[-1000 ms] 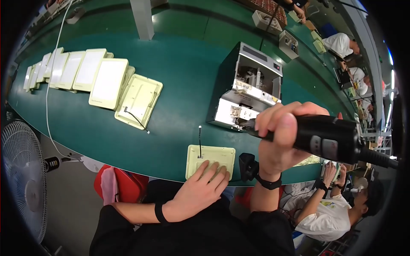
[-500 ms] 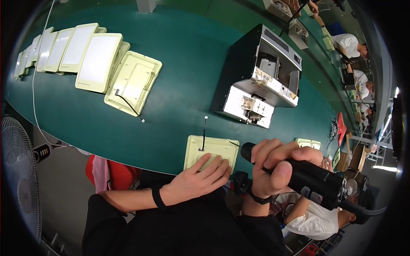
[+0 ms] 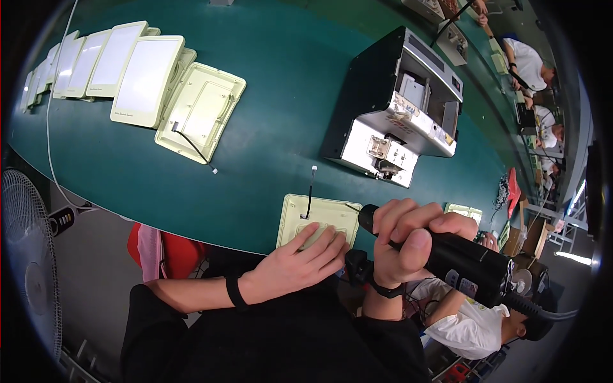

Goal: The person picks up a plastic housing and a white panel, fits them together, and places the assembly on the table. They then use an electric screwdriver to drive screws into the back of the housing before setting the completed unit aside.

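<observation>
At the table's near edge lies a pale yellow-green plastic panel (image 3: 294,205), with a short black cable (image 3: 311,193) running from it to a white connector. My left hand (image 3: 299,260) rests flat on this panel, fingers spread, covering part of it. In my right hand (image 3: 408,236) is a black electric screwdriver (image 3: 465,263), held nearly level. Its thin bit (image 3: 352,207) points left at the panel's far right corner; I cannot tell whether it touches. A cord leaves the screwdriver's right end.
A black and silver machine (image 3: 383,131) stands beyond the panel on the green table (image 3: 268,115). At left lie an open panel (image 3: 207,102) with a cable and a row of white-faced panels (image 3: 147,76). A fan (image 3: 29,255) stands far left. People (image 3: 469,325) sit at right.
The view has shifted slightly, so the table things sit a little higher or farther right. Both hands keep their places, the left on the panel and the right around the screwdriver.
</observation>
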`<control>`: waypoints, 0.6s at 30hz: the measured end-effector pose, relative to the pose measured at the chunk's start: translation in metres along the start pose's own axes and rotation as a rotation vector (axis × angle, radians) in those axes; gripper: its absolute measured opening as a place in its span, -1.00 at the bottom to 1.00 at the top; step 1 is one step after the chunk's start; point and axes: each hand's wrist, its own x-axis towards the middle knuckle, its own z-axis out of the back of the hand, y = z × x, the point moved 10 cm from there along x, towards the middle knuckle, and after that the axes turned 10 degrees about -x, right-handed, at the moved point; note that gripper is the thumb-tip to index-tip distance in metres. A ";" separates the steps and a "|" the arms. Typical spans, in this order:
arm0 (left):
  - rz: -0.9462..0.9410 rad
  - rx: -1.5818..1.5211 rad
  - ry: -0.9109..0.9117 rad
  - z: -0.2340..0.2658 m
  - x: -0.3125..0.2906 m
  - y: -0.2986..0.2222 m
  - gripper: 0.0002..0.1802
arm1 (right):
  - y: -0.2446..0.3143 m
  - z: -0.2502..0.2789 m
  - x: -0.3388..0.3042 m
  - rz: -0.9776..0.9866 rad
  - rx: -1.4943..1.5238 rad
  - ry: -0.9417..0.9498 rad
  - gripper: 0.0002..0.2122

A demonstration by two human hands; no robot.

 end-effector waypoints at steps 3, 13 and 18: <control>0.005 -0.055 0.109 0.011 0.002 0.003 -0.50 | -0.003 0.003 -0.001 -0.003 0.014 -0.017 -0.70; 0.115 -0.430 0.178 0.018 -0.003 0.019 -0.30 | 0.010 -0.001 0.004 0.104 0.065 0.081 -0.72; 0.025 -0.269 0.101 0.011 0.001 0.018 -0.40 | 0.065 0.010 0.039 0.325 0.173 -0.080 -0.75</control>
